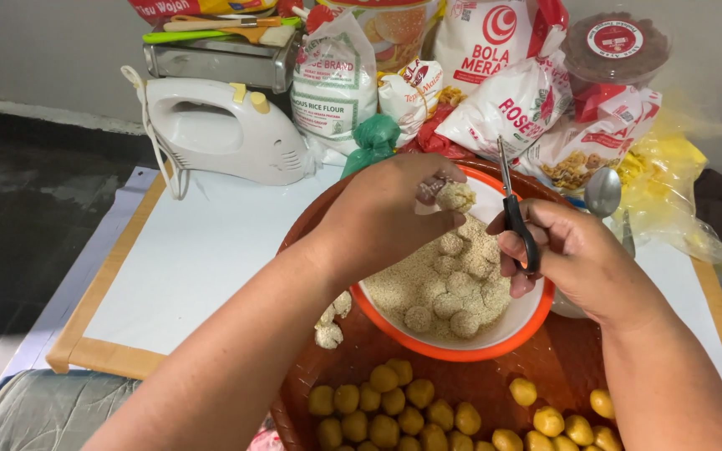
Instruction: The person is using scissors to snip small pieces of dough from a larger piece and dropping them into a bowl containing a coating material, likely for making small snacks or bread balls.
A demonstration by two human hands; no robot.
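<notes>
the left hand (382, 213) is up over the orange bowl (461, 349). its fingers are curled shut around one dough ball (455, 197) that is covered in little seeds. the ball sits at the fingertips, above the far side of the bowl.

the right hand (574, 259) is at the right rim of the bowl. its fingers are closed through the black handles of a pair of scissors (513, 209). the thin blades point up and look shut. they stand just beside the ball in the left hand.

inside the bowl there are lots of pale seeds and more coated balls (453, 284) lying in them. the bowl sits on a big round brown tray (545, 367). at the near side of the tray there are many plain yellow balls (390, 409) in a bunch. a few coated balls (329, 327) lie on the tray, left of the bowl.

the tray is on a counter with a white mat (211, 250). at the back there is a white hand mixer (227, 129), bags of flour (336, 79), a green bag (373, 142) and a metal spoon (602, 192).
</notes>
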